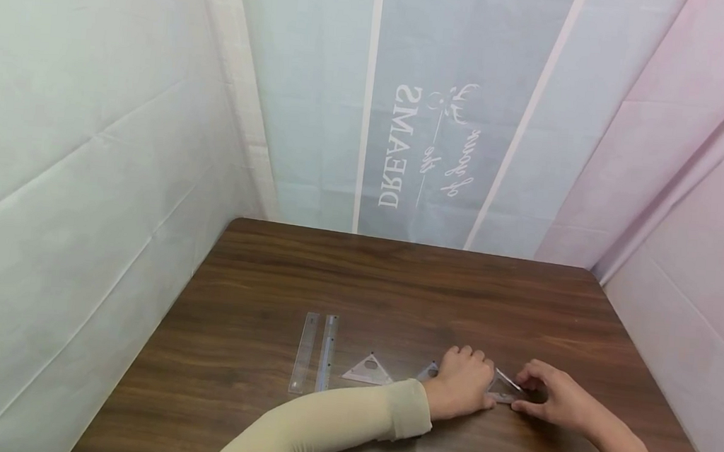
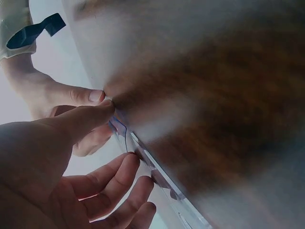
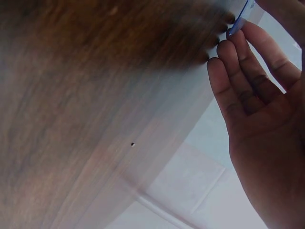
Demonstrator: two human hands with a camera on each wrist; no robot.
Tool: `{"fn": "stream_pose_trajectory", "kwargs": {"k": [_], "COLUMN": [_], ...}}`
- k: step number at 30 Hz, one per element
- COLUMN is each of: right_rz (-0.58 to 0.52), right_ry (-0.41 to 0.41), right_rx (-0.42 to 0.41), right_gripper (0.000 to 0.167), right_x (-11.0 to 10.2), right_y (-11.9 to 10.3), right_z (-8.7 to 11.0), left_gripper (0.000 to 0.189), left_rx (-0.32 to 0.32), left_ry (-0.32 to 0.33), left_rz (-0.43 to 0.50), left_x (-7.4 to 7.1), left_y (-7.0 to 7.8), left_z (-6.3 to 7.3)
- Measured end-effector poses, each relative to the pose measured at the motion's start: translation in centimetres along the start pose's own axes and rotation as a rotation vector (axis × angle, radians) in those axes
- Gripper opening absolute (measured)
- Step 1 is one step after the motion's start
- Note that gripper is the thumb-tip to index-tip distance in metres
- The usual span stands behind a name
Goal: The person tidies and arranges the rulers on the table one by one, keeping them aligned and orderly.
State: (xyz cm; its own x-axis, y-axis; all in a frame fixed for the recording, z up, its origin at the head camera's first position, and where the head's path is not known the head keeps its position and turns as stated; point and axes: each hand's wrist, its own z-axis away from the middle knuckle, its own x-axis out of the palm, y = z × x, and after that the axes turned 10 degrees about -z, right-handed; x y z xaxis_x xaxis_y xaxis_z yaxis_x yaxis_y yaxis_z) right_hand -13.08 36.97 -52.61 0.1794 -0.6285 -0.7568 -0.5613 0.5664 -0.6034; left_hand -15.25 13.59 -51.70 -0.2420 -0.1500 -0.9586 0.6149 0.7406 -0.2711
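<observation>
Both hands meet over a clear plastic set square (image 1: 503, 398) on the right half of the table. My left hand (image 1: 461, 381) holds its left side, thumb at the near edge. From the right, my right hand (image 1: 555, 397) pinches the other side between thumb and fingers. Blue-tinted plastic (image 3: 237, 27) shows at the right fingertips in the right wrist view. A second set square (image 1: 430, 370) is partly hidden behind my left hand. Farther left lie another clear set square (image 1: 368, 371), a narrow ruler (image 1: 326, 351) and a wider clear ruler (image 1: 304, 353).
The dark wooden table (image 1: 408, 286) reaches back to a printed cloth (image 1: 320, 109) with mirrored lettering. Pale cloth walls stand at the left (image 1: 86, 162) and right (image 1: 700, 224). My left sleeve (image 1: 334, 422) crosses in front of the rulers' near ends.
</observation>
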Motion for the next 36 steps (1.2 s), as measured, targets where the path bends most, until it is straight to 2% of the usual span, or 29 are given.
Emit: {"fn": "stream_pose_trajectory", "kwargs": {"k": [24,30,36], "right_rz": [-0.007,-0.003,0.013], "right_ry": [-0.031,-0.037,-0.024], "right_rx": [0.086,0.09,0.236], "right_gripper": [0.045,0.045,0.039], "right_x": [-0.3,-0.4,-0.8], "right_y": [-0.4,-0.7,-1.4], "right_z": [-0.2,-0.4,-0.8], "left_gripper": [0.055,0.05,0.041], "left_rx": [-0.012,-0.012,-0.022], "left_ry": [-0.01,0.007,0.031], "left_rz": [-0.003,0.055,0.106], "left_x": [0.1,0.0,-0.1], "left_y": [-0.1,-1.5,-4.2], "left_z": [0.1,0.2,0.5]}}
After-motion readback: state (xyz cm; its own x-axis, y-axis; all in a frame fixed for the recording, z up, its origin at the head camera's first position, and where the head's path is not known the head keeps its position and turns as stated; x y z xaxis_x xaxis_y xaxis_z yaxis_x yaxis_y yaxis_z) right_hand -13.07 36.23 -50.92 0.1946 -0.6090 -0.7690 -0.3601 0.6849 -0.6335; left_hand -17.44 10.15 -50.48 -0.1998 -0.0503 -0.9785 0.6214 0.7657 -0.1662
